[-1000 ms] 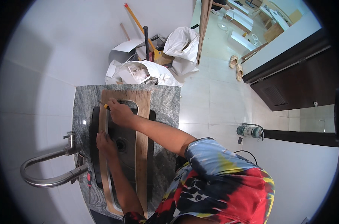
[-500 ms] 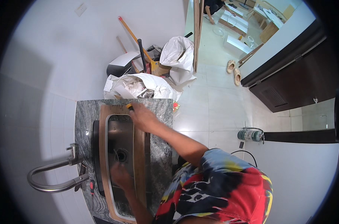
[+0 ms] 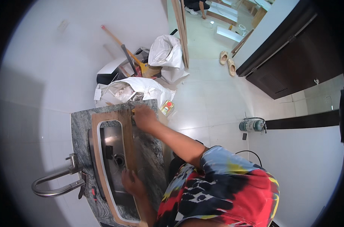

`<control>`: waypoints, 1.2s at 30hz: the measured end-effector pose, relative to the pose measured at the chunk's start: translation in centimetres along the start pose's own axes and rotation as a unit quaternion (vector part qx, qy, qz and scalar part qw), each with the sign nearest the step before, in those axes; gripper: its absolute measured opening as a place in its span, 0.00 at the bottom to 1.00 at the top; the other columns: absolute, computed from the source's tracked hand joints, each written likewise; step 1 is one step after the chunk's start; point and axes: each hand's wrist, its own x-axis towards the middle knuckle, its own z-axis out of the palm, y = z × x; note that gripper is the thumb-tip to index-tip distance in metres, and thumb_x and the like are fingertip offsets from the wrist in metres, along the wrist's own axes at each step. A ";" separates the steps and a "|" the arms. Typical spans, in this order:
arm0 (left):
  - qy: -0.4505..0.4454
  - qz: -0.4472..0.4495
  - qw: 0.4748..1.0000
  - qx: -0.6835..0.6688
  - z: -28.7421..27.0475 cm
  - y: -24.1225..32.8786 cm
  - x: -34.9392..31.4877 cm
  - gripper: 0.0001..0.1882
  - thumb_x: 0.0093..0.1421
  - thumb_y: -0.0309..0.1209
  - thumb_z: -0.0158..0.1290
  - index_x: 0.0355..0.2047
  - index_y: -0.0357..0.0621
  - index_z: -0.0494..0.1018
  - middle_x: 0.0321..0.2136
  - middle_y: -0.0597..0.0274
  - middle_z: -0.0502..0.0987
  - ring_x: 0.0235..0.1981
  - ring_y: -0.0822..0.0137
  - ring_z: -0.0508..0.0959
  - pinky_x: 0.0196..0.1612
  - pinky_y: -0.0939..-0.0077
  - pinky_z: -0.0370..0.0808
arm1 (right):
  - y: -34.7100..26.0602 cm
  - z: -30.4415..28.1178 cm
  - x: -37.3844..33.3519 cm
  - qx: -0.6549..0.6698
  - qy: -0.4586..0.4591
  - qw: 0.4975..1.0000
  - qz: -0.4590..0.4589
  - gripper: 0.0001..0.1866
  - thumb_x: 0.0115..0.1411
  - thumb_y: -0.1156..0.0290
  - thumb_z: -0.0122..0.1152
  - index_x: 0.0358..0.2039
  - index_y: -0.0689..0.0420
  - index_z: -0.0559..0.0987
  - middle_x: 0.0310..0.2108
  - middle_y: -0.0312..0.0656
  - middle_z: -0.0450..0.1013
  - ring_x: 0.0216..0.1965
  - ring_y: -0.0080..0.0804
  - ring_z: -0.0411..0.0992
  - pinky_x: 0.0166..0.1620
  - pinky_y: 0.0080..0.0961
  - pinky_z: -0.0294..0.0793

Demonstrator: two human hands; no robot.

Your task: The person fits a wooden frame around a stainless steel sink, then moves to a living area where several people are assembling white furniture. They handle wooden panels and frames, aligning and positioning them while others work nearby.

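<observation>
A long wooden frame (image 3: 129,147) with rounded corners and a white inner edge lies over the dark sink (image 3: 112,138), which is set in a grey stone countertop (image 3: 149,151). At the frame's far right corner, my right hand (image 3: 144,118) is closed around a small yellow and black tool (image 3: 133,111); its kind is mostly hidden by the fingers. My left hand (image 3: 132,182) grips the frame's near long side lower down, fingers bent over it. Through the opening show the drain (image 3: 119,159) and a small dark block (image 3: 109,152).
A curved metal faucet (image 3: 58,192) stands by the left wall, near a red-handled tool (image 3: 93,193). White sacks (image 3: 149,89) of debris and long-handled tools sit beyond the counter. A fire extinguisher (image 3: 252,125) and slippers (image 3: 231,67) are at right; another person (image 3: 196,5) works far off.
My left hand has moved from over the sink opening onto the frame's near side. My right hand stays by the far corner with the small tool. The whole view has shifted slightly.
</observation>
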 end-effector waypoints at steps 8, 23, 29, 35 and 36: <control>-0.023 0.094 0.989 -0.109 0.9 6.4 2.0 0.10 0.59 0.23 0.60 0.42 0.35 0.78 0.44 0.48 0.80 0.47 0.49 0.79 0.53 0.59 0.75 | 3.0 -3.4 -2.8 0.122 -0.053 0.991 -0.030 0.22 0.64 0.58 0.59 0.50 0.63 0.73 0.46 0.54 0.73 0.47 0.56 0.74 0.50 0.45 0.75; -0.335 0.229 0.894 -0.188 22.0 31.7 7.4 0.11 0.59 0.29 0.60 0.42 0.37 0.79 0.39 0.47 0.81 0.40 0.50 0.81 0.46 0.62 0.77 | 39.9 -18.8 -10.1 0.077 -0.189 0.967 0.152 0.23 0.59 0.56 0.62 0.44 0.64 0.80 0.40 0.56 0.79 0.44 0.56 0.77 0.50 0.45 0.75; -0.492 0.208 0.844 -0.047 34.4 36.0 10.3 0.18 0.61 0.39 0.58 0.46 0.40 0.79 0.42 0.47 0.80 0.44 0.49 0.81 0.49 0.57 0.76 | 48.3 -27.1 -9.4 0.112 -0.136 0.946 0.273 0.22 0.58 0.56 0.64 0.43 0.63 0.81 0.37 0.54 0.80 0.41 0.51 0.79 0.46 0.40 0.77; -0.504 0.164 0.846 -0.053 41.1 42.5 16.5 0.18 0.60 0.38 0.59 0.46 0.40 0.79 0.42 0.46 0.81 0.42 0.50 0.82 0.47 0.58 0.77 | 54.9 -30.6 -1.6 0.132 -0.076 0.926 0.346 0.24 0.57 0.56 0.62 0.45 0.64 0.81 0.40 0.56 0.80 0.44 0.50 0.79 0.49 0.41 0.77; -0.511 0.157 0.844 -0.051 42.3 43.4 17.6 0.18 0.61 0.39 0.58 0.46 0.41 0.80 0.42 0.46 0.81 0.43 0.49 0.81 0.48 0.57 0.76 | 55.9 -31.2 0.4 0.134 -0.078 0.927 0.342 0.24 0.57 0.56 0.63 0.45 0.64 0.81 0.40 0.57 0.79 0.44 0.51 0.79 0.49 0.41 0.77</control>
